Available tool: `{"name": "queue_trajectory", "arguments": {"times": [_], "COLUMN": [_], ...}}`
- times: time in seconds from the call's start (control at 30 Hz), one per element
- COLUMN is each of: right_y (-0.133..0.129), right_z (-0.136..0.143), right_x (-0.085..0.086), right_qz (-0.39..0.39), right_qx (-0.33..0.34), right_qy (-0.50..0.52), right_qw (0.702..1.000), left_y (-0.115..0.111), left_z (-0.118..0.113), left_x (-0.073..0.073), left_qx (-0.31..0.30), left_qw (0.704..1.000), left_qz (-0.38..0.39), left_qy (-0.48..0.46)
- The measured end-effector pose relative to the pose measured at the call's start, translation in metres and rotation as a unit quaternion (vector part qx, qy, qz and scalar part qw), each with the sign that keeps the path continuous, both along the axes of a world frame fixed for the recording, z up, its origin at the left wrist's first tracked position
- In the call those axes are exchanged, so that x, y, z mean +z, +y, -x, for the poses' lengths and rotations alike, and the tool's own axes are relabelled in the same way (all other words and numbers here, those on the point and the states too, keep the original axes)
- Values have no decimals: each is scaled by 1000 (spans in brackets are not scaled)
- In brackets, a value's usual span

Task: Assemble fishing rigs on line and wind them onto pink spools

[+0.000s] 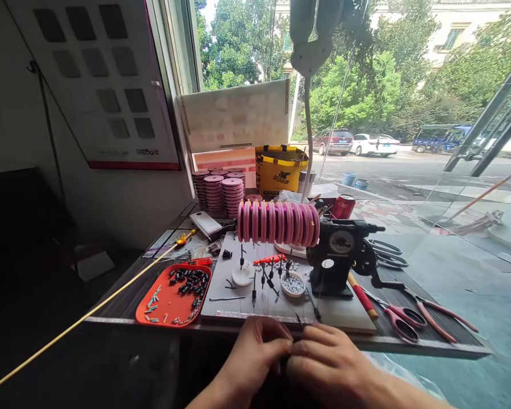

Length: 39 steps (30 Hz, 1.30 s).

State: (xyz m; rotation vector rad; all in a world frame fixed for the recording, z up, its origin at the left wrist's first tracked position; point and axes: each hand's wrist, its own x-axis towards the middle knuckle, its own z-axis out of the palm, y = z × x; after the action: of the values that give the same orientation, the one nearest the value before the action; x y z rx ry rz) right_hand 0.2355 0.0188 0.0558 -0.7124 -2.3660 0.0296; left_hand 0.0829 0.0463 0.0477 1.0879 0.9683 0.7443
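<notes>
At the table's front edge, my left hand [259, 351] is closed in a pinch, thumb against forefinger. My right hand [334, 360] is curled beside it, fingertips meeting those of the left. Whatever is between them is too small or hidden to make out. Just above the fingers, small black fittings [316, 312] hang on thin lines. The lines run up toward a row of pink foam spools [276, 221] on the shaft of a black hand-crank winder [336, 250]. More black fittings [254, 294] lie on the pale board [234, 307].
An orange tray [142, 309] of small black and metal parts stands left. A white dish [293, 285] holds grey beads. Scissors [402, 324] and pliers [438, 321] lie right. Behind are stacked spools [233, 196], a yellow bag [276, 173] and a red can [343, 207]. A yellow rod [89, 312] slants across the left.
</notes>
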Motion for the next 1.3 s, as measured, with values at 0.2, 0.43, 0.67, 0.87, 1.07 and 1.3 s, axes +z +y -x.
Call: {"name": "queue_trajectory", "arguments": {"times": [0.2,0.43,0.67,0.87,1.07,1.3], "right_y": [15,23,-2,0,0,2], "right_z": [11,6,-3,1,-1,4], "right_x": [18,18,9,5,4,3], "right_qz": [469,442,-115,-167,-144,5], "right_qx": [-32,-36,1,-3,4,17], "right_qy": [362,320,-116,-116,-118,-26], "right_qw": [805,837,987,979,982,1000], "left_y": [-17,-8,3,1,2,0], "left_z": [-4,8,3,1,3,4], "left_x": [-1,-2,4,2,-1,2], "left_qx": [119,-33,-6,27,19,-3], "left_qw": [911,939,974,950,948,999], "left_qz": [-365,-325,200,275,279,41], "left_qy": [152,111,-106,-144,-151,-18]}}
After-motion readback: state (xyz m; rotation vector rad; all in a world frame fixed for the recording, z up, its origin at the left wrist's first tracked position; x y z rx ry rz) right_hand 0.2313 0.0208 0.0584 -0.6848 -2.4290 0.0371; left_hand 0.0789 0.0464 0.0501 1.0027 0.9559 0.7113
